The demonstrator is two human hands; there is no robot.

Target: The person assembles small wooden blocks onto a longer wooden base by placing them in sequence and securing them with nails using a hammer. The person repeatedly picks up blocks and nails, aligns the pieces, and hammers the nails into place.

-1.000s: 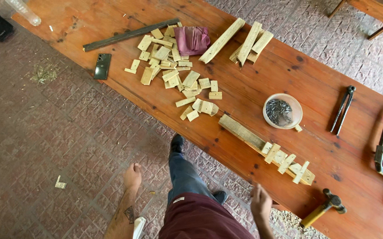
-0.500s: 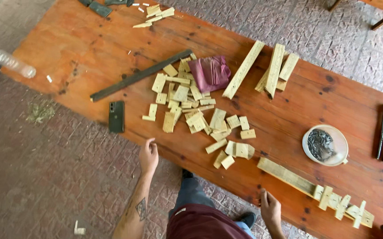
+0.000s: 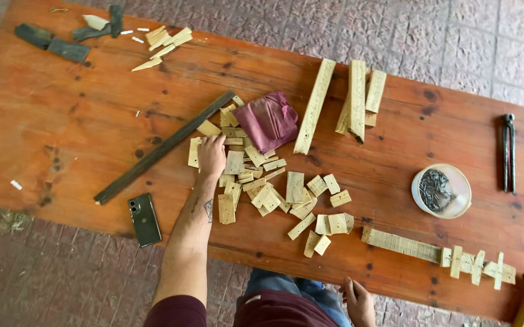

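Head view: small wooden blocks (image 3: pixel 262 188) heaped mid-worktop (image 3: pixel 62 139), directly under and right of the left hand (image 3: pixel 212 155), its grip flat and open on them. Maroon cloth (image 3: pixel 268 120) just beyond. Right hand (image 3: pixel 359 301), loosely open, rests at the near edge.

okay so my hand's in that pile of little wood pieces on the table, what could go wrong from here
The left hand rests on the loose pile of small wood blocks; a sweep could push those near the table's near edge onto the floor. The phone overhangs that edge and might fall if the forearm bumps it. The bowl of nails could tip if knocked.
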